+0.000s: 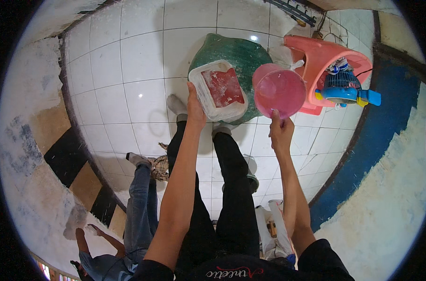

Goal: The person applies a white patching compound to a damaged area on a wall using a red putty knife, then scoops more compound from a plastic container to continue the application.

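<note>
My left hand (194, 105) is closed on the near left edge of a white plastic tub (222, 114). Inside the tub lies a flat red piece (223, 87), smeared with whitish powder or paste; its exact kind I cannot tell. My right hand (281, 133) grips the near side of a pink dipper (280, 93), thumb at its rim. The dipper is tilted so I look into it; whether it holds liquid is unclear. Tub and dipper are side by side, a small gap between them, both above a green sheet or sack (213, 49) on the floor.
A salmon plastic chair (303, 47) stands at the right with a blue fan (342, 89) in it. At the lower left, a person (111, 262) has a hand near the patchy wall. A checked cloth (159, 167) and white bags (271, 234) lie on the tiled floor (142, 51).
</note>
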Tool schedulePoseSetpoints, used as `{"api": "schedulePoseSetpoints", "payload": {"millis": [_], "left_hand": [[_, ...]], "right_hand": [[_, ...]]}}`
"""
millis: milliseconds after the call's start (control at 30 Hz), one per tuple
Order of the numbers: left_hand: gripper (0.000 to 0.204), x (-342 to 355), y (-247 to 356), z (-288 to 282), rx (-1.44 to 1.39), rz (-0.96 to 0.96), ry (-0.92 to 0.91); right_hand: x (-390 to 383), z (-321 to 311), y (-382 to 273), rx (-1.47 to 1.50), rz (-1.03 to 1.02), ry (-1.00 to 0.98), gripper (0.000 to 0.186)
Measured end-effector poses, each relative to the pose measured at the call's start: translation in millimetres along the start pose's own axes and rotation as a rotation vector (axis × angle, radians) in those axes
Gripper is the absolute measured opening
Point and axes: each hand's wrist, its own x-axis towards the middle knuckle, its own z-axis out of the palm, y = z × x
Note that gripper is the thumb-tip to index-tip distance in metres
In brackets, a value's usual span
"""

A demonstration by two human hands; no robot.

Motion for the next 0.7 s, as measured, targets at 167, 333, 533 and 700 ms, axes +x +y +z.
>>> {"api": "schedulePoseSetpoints", "payload": {"millis": [167, 333, 533, 700], "left_hand": [[0.081, 1, -15, 5, 0.030, -0.022, 0.013], [0.079, 1, -26, 2, -0.088, -0.038, -0.145], [0.078, -16, -24, 20, -0.043, -0.072, -0.047], [0.079, -20, -27, 17, -0.023, -0.046, -0.061]], "right_hand": [[-26, -10, -23, -0.034, -0.004, 0.111, 0.044], [-40, -5, -45, -0.063, -0.023, 0.160, 0.042], [-48, 3, -54, 0.002, -0.050, 0.247, 0.037], [-50, 1, -67, -0.119, -0.017, 0.208, 0.031]]}}
